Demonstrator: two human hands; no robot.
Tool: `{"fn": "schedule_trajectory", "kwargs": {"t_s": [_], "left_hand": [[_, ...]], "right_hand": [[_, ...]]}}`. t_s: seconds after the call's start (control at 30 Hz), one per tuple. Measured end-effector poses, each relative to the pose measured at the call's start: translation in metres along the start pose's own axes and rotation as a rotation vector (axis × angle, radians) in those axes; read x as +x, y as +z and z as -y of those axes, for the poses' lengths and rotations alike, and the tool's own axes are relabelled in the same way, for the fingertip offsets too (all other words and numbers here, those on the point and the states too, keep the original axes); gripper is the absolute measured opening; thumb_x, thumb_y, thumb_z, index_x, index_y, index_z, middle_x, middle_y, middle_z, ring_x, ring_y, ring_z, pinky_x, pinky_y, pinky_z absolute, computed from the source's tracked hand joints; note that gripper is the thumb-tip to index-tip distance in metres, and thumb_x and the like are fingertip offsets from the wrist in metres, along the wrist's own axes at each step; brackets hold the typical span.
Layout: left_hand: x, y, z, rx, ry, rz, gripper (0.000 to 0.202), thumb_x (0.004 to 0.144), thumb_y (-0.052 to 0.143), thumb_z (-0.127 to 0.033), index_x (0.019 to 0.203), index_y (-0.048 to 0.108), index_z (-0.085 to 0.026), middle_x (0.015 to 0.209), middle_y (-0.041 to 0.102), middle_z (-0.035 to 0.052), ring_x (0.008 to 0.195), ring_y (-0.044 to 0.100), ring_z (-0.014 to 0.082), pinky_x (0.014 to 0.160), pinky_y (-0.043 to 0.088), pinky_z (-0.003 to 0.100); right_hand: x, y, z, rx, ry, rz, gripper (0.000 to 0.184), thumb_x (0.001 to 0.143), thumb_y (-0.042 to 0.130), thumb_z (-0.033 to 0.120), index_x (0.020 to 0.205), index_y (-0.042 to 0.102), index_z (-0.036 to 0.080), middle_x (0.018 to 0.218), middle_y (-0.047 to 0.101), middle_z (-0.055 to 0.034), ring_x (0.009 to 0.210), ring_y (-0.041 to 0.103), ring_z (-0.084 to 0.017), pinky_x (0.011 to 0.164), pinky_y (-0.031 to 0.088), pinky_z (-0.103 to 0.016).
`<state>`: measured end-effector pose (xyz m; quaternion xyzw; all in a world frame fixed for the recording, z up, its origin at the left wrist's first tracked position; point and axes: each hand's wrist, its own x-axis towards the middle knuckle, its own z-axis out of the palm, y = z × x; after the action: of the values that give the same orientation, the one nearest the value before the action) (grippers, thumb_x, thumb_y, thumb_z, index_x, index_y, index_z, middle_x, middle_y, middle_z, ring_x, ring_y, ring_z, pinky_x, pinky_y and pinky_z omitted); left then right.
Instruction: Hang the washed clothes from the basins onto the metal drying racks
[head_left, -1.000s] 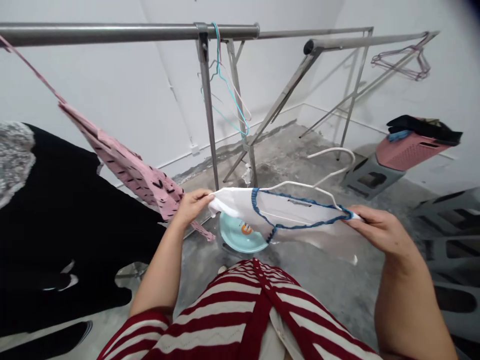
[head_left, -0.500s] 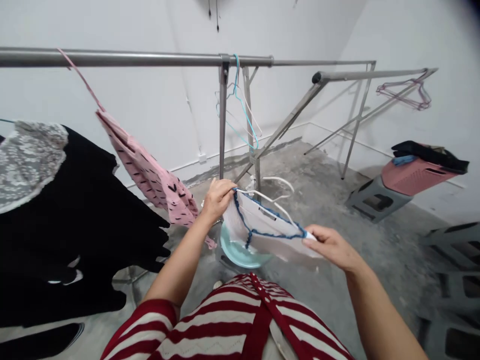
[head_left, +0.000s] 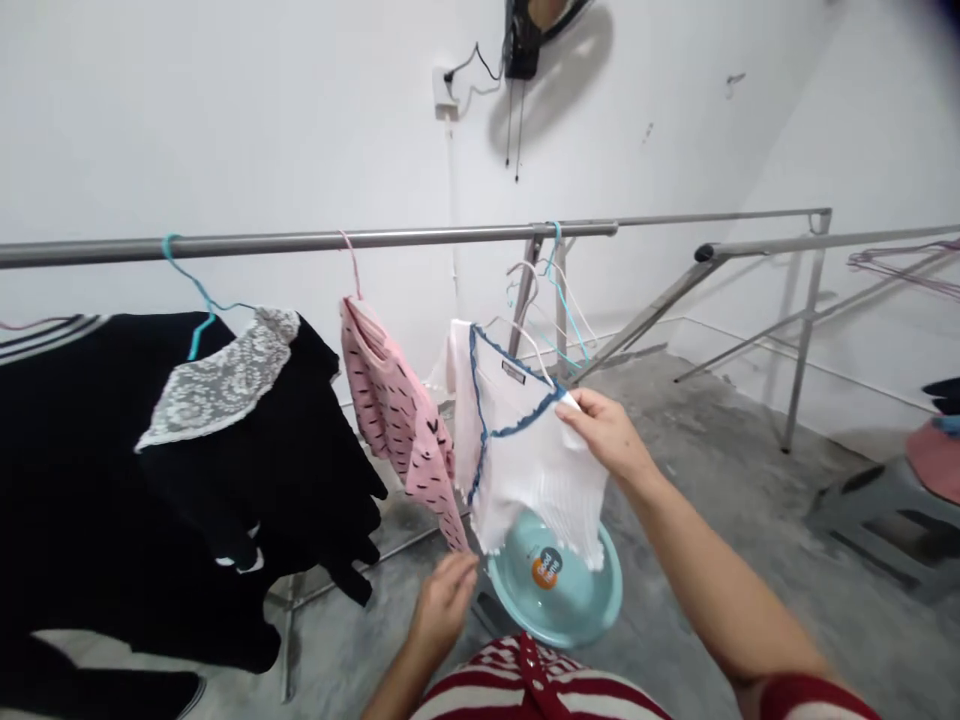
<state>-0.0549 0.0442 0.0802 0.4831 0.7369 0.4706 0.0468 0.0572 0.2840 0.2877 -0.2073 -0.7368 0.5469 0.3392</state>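
A white top (head_left: 540,490) with frilly blue trim hangs in front of me on a white hanger (head_left: 534,345). My right hand (head_left: 604,432) pinches its right shoulder, at the end of the hanger. Lower down, my left hand (head_left: 444,598) has its fingers curled together beside the top's lower left hem and just under the tip of a pink garment (head_left: 401,410) with black dashes. What those fingers hold, if anything, I cannot make out. Behind and below the top, a light-blue basin (head_left: 559,610) sits on the floor, partly covered by the hem.
A metal rail (head_left: 292,241) crosses the view, with a black garment with a lace collar (head_left: 225,385) on the left. Blue and white hangers (head_left: 568,290) hang by the upright. A second rack (head_left: 757,246) and a grey stool (head_left: 885,525) stand to the right.
My left hand has let go of the top's left shoulder and dropped to hem level. The top now hangs upright rather than tilted flat. The view has shifted up and left.
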Motion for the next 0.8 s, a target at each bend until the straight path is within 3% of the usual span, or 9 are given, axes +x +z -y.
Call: {"fn": "schedule_trajectory", "kwargs": {"t_s": [0.1,0.23,0.37,0.47,0.57,0.67,0.73,0.8], "left_hand": [[-0.023,-0.001,0.003,-0.054,-0.093,0.051,0.029,0.087,0.043,-0.041,0.091,0.070,-0.031,0.090,0.071,0.0108,0.087,0.069,0.0249,0.077,0.057,0.034],[-0.027,-0.016,0.006,-0.076,-0.152,0.041,0.030,0.088,0.040,-0.043,0.094,0.068,-0.035,0.087,0.070,0.0121,0.086,0.069,0.0261,0.075,0.056,0.037],[-0.023,-0.030,0.016,-0.080,-0.169,-0.006,0.032,0.086,0.039,-0.047,0.095,0.068,-0.038,0.088,0.070,0.0129,0.085,0.069,0.0281,0.076,0.056,0.040],[-0.021,-0.034,0.020,-0.081,-0.181,0.010,0.033,0.086,0.039,-0.047,0.094,0.069,-0.038,0.085,0.071,0.0121,0.080,0.070,0.0275,0.073,0.057,0.038],[-0.016,-0.033,0.022,-0.091,-0.170,0.084,0.032,0.085,0.042,-0.047,0.095,0.070,-0.036,0.085,0.071,0.0132,0.078,0.070,0.0280,0.071,0.057,0.038],[-0.009,-0.025,0.027,-0.134,-0.142,0.172,0.032,0.083,0.046,-0.049,0.094,0.071,-0.034,0.086,0.071,0.0150,0.078,0.070,0.0291,0.069,0.057,0.038],[-0.002,-0.017,0.034,-0.172,-0.152,0.213,0.037,0.082,0.047,-0.054,0.092,0.073,-0.029,0.086,0.072,0.0142,0.076,0.070,0.0278,0.068,0.058,0.036],[0.006,-0.007,0.041,-0.201,-0.154,0.265,0.045,0.081,0.047,-0.058,0.090,0.074,-0.023,0.085,0.073,0.0123,0.073,0.070,0.0252,0.068,0.059,0.032]], "right_hand": [[0.057,0.033,0.015,0.006,-0.116,-0.029,0.029,0.066,0.062,0.044,0.073,0.058,0.016,0.063,0.053,0.0024,0.056,0.043,-0.009,0.053,0.033,-0.021],[0.118,0.080,0.033,0.026,-0.188,-0.061,0.027,0.065,0.059,0.042,0.071,0.057,0.016,0.061,0.051,0.0033,0.055,0.042,-0.009,0.052,0.031,-0.022],[0.152,0.116,0.032,0.026,-0.170,-0.026,0.025,0.063,0.060,0.040,0.068,0.057,0.016,0.056,0.045,0.0057,0.051,0.035,-0.007,0.050,0.026,-0.021],[0.160,0.133,0.025,0.024,-0.104,0.015,0.027,0.064,0.060,0.041,0.068,0.056,0.015,0.056,0.045,0.0060,0.051,0.035,-0.007,0.051,0.027,-0.021],[0.149,0.136,0.016,-0.007,-0.121,0.038,0.033,0.067,0.060,0.043,0.081,0.059,0.013,0.065,0.052,0.0033,0.058,0.044,-0.009,0.057,0.036,-0.022],[0.109,0.127,-0.008,-0.144,-0.294,-0.012,0.059,0.067,0.066,0.043,0.115,0.053,0.013,0.093,0.060,-0.0048,0.079,0.054,-0.014,0.076,0.045,-0.028],[0.067,0.118,-0.044,-0.303,-0.399,-0.049,0.071,0.070,0.066,0.043,0.131,0.043,0.013,0.115,0.055,-0.0120,0.099,0.054,-0.019,0.090,0.043,-0.034],[0.016,0.108,-0.099,-0.461,-0.336,-0.016,0.063,0.079,0.058,0.040,0.134,0.040,0.014,0.124,0.053,-0.0142,0.113,0.050,-0.023,0.097,0.040,-0.039]]}}
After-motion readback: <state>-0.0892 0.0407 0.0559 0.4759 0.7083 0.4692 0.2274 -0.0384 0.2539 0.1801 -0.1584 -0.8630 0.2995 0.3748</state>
